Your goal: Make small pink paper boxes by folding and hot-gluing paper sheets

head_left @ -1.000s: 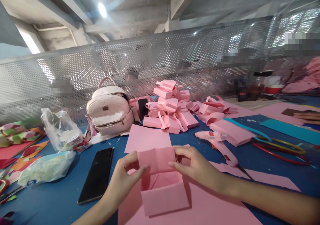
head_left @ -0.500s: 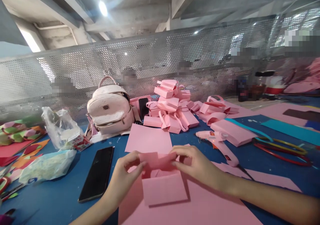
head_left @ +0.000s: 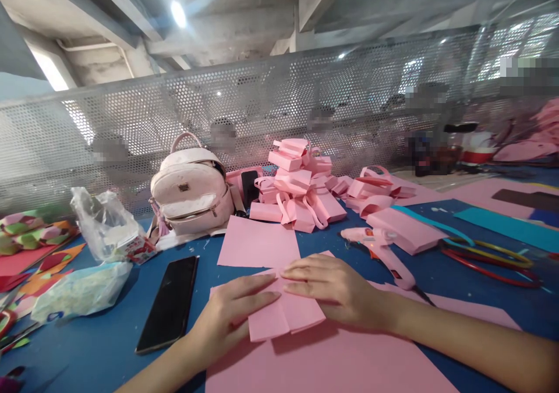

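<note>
Head view: left hand (head_left: 229, 314) and right hand (head_left: 336, 288) are lying open and flat, pressing folded pink paper (head_left: 286, 314) down on large pink sheet (head_left: 332, 364) at near table edge. Step is looking like flattening of creases; next move is probably needing firm, even pressure along fold line. Clear plastic bag (head_left: 105, 227) is holding small printed packets. Backpack (head_left: 190, 192) is standing zipped, contents hidden.

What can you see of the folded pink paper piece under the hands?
The folded pink paper piece looks like thin matte card, pressed flat, with a crease running down its near part. It lies on a larger pink sheet on the blue table. The left hand and right hand lie flat on its far edge.
</note>
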Available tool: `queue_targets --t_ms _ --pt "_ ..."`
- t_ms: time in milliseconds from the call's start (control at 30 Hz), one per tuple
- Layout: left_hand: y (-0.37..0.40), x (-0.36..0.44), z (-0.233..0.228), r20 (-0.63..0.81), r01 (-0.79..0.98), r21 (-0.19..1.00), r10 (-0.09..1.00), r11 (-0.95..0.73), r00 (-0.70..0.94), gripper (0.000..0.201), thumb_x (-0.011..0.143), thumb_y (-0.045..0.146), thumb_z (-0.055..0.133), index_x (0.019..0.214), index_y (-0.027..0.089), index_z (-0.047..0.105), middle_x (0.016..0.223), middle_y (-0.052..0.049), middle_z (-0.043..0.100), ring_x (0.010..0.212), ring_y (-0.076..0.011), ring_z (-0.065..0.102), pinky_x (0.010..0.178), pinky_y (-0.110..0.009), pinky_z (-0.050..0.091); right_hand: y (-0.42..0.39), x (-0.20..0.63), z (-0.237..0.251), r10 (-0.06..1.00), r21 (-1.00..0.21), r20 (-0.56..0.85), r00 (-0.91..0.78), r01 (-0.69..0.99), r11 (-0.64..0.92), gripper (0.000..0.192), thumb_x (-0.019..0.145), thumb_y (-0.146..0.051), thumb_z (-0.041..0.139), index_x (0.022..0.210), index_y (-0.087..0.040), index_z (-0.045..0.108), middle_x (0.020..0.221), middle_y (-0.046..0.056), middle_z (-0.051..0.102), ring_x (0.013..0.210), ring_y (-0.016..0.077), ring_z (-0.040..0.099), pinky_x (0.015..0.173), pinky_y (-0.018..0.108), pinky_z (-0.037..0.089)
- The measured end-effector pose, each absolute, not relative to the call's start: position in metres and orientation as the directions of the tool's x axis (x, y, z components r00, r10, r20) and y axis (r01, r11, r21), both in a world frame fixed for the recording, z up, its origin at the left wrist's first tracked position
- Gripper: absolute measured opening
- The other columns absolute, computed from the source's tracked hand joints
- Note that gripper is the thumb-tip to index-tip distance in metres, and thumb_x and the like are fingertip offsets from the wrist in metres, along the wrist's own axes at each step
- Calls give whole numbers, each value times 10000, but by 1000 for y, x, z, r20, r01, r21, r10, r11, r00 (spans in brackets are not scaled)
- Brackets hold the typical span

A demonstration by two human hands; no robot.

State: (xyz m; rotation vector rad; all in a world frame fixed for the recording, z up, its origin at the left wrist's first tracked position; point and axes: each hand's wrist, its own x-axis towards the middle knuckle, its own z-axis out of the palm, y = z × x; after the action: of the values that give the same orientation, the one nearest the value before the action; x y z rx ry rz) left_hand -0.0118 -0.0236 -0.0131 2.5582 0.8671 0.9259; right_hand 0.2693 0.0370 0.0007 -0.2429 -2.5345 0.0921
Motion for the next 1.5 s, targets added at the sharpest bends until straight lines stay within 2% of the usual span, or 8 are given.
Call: queue_targets --t_ms 333,567,700,833,1000,1100,1233,1500 --pt "-27 -10 -21 388 543 252 598 -801 701 781 927 170 528 1606 218 146 1644 -178 264 1504 -331 290 1174 -492 360 33 267 -5 108 47 469 -877 147 988 518 968 -123 434 1484 -155 460 1386 149 626 1333 240 538 1036 421 501" --pt "-27 -11 -8 299 469 115 481 -875 824 717 939 214 528 1591 244 233 1663 -150 213 1513 -351 257 1202 -526 273 32 264 -6 117 -11 404 -907 123 992 716 843 -28 411 1548 -138 350 1445 167 569 1403 247 454 1086 459 453" --pt "-26 -16 1 348 358 217 415 -908 840 523 1011 361 352 1524 276 406 1656 -107 260 1503 -337 292 1200 -520 261 29 268 1 90 -119 395 -914 46 992 795 773 -123 456 1556 -106 323 1528 183 468 1434 277 407 1145 491 370" --pt "-28 -15 1 387 331 361 463 -872 797 641 1023 580 141 1509 285 439 1643 -94 301 1507 -334 285 1203 -528 242 22 271 5 181 -303 395 -901 58 951 649 909 -250 440 1540 -115 368 1559 176 426 1438 280 402 1171 490 324" --pt "-33 -8 -13 443 439 345 556 -830 703 626 1000 593 402 1547 293 354 1613 -105 366 1494 -307 326 1215 -497 258 16 272 0 324 -500 387 -863 98 860 633 1048 -574 252 1532 -197 412 1558 156 435 1452 278 380 1188 510 292" --pt "-34 -5 -19 449 488 308 577 -817 683 716 940 564 577 1554 290 330 1603 -108 383 1482 -297 353 1214 -471 292 16 271 -6 369 -509 371 -852 145 848 708 994 -661 364 1519 -192 436 1545 181 446 1437 305 402 1180 521 311" --pt "-34 -5 -23 486 485 341 593 -805 642 841 845 551 719 1549 299 332 1573 -116 436 1443 -282 427 1192 -427 355 21 268 -12 370 -449 360 -856 189 873 771 904 -572 640 1529 -180 418 1532 187 463 1421 311 425 1180 487 330" --pt "-33 -5 -26 459 490 541 728 -684 509 709 799 409 813 1426 365 485 1502 -50 543 1341 -222 561 1121 -331 457 27 265 -8 416 -505 317 -852 220 835 730 884 -479 718 1523 -273 431 1523 99 498 1387 281 473 1172 413 363"
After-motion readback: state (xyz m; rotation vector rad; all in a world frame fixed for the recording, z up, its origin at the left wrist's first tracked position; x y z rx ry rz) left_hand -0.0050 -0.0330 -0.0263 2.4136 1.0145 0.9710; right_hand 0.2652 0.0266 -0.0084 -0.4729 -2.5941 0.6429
